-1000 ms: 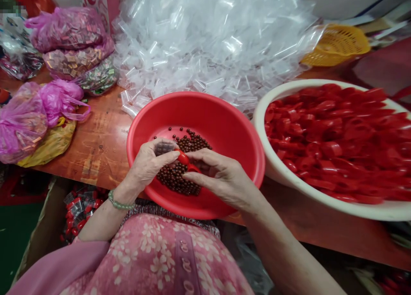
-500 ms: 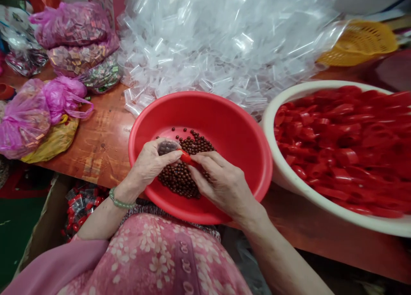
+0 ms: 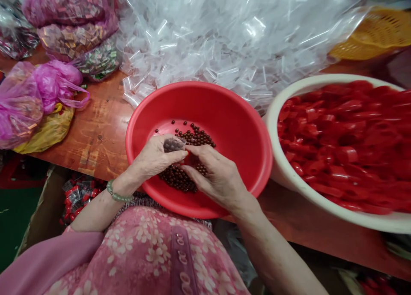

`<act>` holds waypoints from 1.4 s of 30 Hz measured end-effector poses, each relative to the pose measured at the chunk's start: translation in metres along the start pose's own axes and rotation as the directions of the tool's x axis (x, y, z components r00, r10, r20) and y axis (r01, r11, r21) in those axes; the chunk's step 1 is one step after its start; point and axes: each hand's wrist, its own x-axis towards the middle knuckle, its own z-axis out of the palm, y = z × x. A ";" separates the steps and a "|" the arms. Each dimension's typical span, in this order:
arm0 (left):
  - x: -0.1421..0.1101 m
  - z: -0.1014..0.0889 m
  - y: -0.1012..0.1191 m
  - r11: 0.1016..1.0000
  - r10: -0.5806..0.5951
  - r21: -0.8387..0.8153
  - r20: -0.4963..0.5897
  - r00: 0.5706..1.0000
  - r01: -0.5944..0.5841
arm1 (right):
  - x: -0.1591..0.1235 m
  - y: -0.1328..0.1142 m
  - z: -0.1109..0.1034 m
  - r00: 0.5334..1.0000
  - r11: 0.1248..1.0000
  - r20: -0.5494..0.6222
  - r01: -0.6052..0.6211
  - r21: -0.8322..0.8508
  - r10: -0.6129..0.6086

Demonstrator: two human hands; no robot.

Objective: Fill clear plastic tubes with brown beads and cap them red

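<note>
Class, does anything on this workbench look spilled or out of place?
Only a minor stray: a few dark brown beads lie apart from the main heap in the red basin, near the clear bag in the left hand. None show outside the basin.

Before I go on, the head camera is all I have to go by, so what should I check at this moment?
Small clear bag gripped by the left hand, beads inside: ok.
Bag's mouth closed: cannot tell.
What the right hand is holding: cannot tell, its fingers hide it.
Loose brown beads all inside the red plastic basin: ok.
Red plastic pieces inside the rim of the white basin: ok.
</note>
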 end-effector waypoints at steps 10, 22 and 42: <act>-0.003 -0.003 -0.001 0.993 0.073 -0.091 -0.038 0.997 -0.076 | 0.007 -0.005 -0.003 0.982 0.993 -0.155 -0.105 0.044 0.111; -0.009 -0.006 -0.010 0.911 -0.128 -0.383 0.095 0.987 0.155 | 0.009 -0.005 -0.001 0.839 0.807 -0.377 -0.116 0.579 0.391; -0.007 -0.004 -0.015 0.832 -0.088 -0.553 -0.046 0.995 0.048 | 0.014 -0.002 -0.005 0.990 0.991 -0.072 0.113 -0.071 -0.118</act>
